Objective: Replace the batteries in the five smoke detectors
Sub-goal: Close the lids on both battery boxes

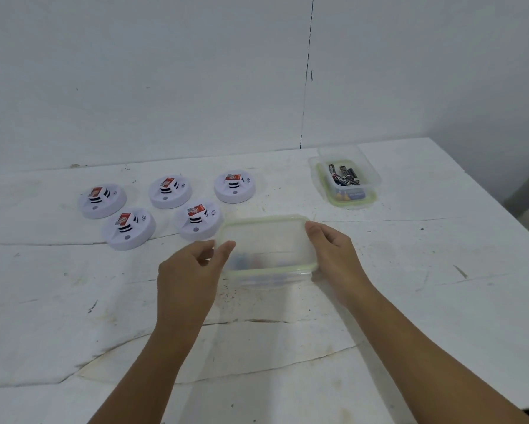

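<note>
**Smoke detectors lined up, battery box in hand**

Smoke detectors (pixel 165 206), five of them, sit on the white table (pixel 410 301) left of centre, in two rows: three at the back, two nearer. Each is a round white disc with black vent slots, a small grey button and a red-and-white label on its raised middle. All look closed; none is turned over or opened, so by my reading no battery has been changed and all five remain to do.

Clear lidded container (pixel 266 249) with a green seal sits at centre, just beside the nearest detector. Left hand (pixel 192 270) pinches its left edge between thumb and fingers; right hand (pixel 333 252) grips the right edge, fingers curled over the rim. Lid appears on (contents are blurred, some coloured shapes inside, possibly batteries; cannot tell). Likely step: opening this box.

Second clear container (pixel 345 179), open, stands well apart at the back right, apparently resting on its own green-edged lid. It holds several black Eveready batteries (pixel 344 175). Whether these are the fresh or the spent ones I cannot tell.
</note>
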Tool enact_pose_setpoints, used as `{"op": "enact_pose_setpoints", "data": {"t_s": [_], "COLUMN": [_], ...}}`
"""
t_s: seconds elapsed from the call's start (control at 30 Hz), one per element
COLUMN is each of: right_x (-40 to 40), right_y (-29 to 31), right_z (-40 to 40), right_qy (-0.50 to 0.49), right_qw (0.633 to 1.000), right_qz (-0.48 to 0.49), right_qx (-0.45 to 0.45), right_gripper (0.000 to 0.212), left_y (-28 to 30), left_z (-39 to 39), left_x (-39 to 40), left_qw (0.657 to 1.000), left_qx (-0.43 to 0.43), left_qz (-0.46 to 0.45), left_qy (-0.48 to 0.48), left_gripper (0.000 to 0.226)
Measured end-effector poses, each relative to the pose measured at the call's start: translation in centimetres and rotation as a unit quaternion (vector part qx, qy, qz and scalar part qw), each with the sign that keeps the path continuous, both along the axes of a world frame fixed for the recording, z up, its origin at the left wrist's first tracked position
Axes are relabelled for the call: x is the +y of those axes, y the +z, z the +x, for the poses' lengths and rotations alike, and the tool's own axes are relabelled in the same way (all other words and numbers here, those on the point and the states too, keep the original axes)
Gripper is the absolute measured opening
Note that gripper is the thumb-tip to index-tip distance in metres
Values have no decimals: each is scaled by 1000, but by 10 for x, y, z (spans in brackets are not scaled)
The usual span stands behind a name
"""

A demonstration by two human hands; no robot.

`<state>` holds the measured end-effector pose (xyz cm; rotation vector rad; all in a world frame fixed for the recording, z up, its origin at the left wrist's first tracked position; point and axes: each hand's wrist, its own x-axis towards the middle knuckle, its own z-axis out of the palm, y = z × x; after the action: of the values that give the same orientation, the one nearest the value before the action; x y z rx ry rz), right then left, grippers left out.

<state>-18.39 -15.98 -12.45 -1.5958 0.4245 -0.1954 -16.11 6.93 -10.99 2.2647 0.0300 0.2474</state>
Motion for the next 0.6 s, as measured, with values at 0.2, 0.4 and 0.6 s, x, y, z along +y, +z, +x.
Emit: {"op": "enact_pose_setpoints", "data": {"t_s": [0.2,0.4,0.6], "right_x": [2,4,5], "right_y": [3,3,5], "right_z": [-1,1,1], "right_qy": [15,12,16], "right_qw": [1000,1000,1000], "right_qz": [14,1,-15], "right_qx": [-2,5,14], "right_gripper": [31,33,35], "left_y": [2,1,-3], "left_z": [4,11,12], "left_x": [0,6,6], "left_qw": [997,992,982], "left_qx": [55,91,118], "left_qz": [-55,-81,-143], "left_qy": [-4,-21,-21], "left_gripper": [39,38,18]}}
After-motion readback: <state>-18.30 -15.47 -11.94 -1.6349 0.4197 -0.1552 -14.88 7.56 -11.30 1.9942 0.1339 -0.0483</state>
